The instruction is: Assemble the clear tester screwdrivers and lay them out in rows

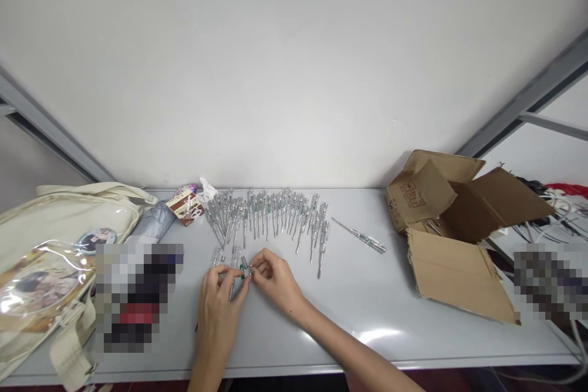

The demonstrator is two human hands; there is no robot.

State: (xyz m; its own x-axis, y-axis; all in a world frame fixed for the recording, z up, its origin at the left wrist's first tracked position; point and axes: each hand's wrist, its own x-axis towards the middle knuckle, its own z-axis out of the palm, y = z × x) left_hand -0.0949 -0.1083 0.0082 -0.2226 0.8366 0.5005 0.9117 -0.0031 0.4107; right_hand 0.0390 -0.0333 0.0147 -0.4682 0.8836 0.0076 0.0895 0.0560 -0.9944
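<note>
My left hand [220, 294] is closed near the front of the table, its thumb and forefinger pinching a voltage tester screwdriver with a clear handle [237, 255] and a green part inside. Part of its shaft shows between the fingers. Right beside it, my right hand [274, 278] pinches a tiny shiny piece [251, 267] against the same spot; its kind is too small to tell. Another clear handle [217, 255] lies just behind my left fingers, partly hidden. Farther back, several tester screwdrivers [269, 211] lie in a fanned row, tips toward me.
A single tester screwdriver [361, 236] lies apart on the grey table [349, 300]. To the right stands an open cardboard box [459, 269] with spread flaps. A cream bag [27, 220] and a small brown packet [186, 207] are at left. A wall [294, 73] rises behind.
</note>
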